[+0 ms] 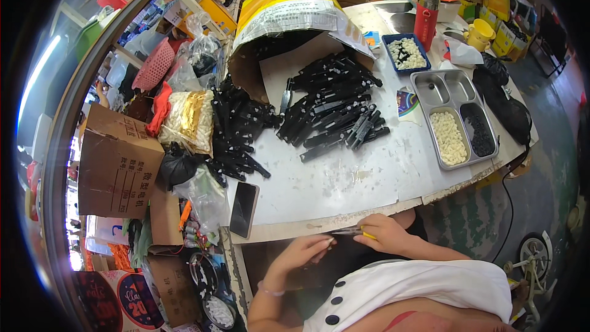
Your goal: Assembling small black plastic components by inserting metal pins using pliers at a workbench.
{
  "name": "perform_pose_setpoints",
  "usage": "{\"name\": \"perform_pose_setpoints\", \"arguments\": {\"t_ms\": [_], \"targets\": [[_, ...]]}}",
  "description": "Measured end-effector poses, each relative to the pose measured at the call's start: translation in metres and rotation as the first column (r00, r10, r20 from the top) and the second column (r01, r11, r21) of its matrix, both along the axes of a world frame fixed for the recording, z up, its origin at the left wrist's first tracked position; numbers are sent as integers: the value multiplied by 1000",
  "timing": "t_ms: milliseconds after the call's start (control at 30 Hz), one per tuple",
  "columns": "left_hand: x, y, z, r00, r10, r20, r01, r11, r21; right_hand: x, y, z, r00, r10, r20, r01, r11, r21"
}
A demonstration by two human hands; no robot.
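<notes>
Just off the table's near edge, my right hand is closed round a pair of yellow-handled pliers. The slim metal jaws point left, toward my other hand. My left hand pinches a small white piece between thumb and fingertips, close to the tips of the jaws. Whether jaws and piece touch is too small to tell. Beyond my hands, a heap of long black plastic parts lies on the white tabletop, and more black parts are piled at its left side.
A dark phone lies at the near left corner. To the right stand a metal compartment tray with white and black pieces, a blue tray and a red flask. An opened carton lies behind the heap; another box stands left.
</notes>
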State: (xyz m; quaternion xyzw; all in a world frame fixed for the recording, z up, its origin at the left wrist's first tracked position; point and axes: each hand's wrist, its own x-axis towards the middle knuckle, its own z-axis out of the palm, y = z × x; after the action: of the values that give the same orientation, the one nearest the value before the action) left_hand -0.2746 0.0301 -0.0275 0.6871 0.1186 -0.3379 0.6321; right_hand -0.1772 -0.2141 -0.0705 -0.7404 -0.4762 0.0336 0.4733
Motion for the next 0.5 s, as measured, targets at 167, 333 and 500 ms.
{"name": "perform_pose_setpoints", "arguments": {"t_ms": [167,333,500], "targets": [[-15,24,-3,851,-421,313,147,764,628,19,-13,9,915,-231,-332,248,969,11],[99,-29,20,573,-409,710,-40,852,522,36,-29,28,842,-322,-433,363,932,13],[243,-94,-15,269,-601,753,-561,537,630,26,-34,31,888,-356,-291,388,920,58]]}}
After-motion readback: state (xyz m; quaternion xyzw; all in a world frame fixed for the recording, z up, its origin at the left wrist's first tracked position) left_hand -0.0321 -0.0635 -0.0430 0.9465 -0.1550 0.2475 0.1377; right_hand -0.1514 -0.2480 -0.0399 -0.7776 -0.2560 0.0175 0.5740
